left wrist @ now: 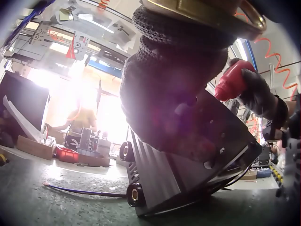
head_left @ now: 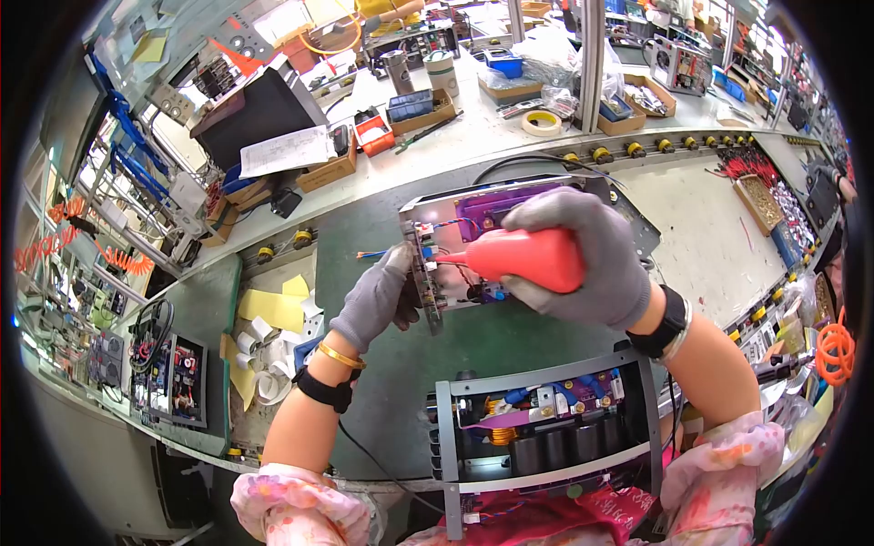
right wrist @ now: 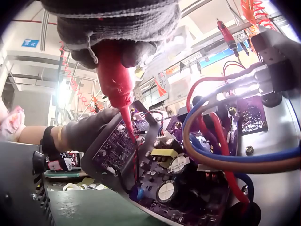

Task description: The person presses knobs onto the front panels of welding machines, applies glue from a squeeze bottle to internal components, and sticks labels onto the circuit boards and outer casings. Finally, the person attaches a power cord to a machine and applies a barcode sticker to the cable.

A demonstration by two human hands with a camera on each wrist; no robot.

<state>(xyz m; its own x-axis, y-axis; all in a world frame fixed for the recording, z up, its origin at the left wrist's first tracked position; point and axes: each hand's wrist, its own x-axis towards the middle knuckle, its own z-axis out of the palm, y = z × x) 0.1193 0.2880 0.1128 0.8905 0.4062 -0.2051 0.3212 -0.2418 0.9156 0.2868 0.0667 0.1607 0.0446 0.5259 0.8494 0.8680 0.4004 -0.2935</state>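
My right hand (head_left: 608, 259), in a grey knit glove, grips a red squeeze bottle (head_left: 528, 257) with a tapered nozzle. The bottle points left in the head view. In the right wrist view its nozzle tip comes right down at a small circuit board (right wrist: 115, 148) on the end panel of an open metal chassis. My gloved left hand (head_left: 373, 302) holds that end panel (left wrist: 171, 181) by its edge, thumb on the upper side. The chassis, tilted on the green mat in the left wrist view, contains purple boards (right wrist: 176, 193), capacitors and thick coloured wires (right wrist: 225, 162).
A second open chassis (head_left: 546, 419) stands near my body, and another unit (head_left: 173, 378) lies far left. Yellow paper scraps (head_left: 273, 309) are heaped beside the mat (head_left: 382, 400). Beyond the roller rail, a bench bears a tape roll (head_left: 542, 123), a red bin (head_left: 373, 132) and a monitor (head_left: 255, 118).
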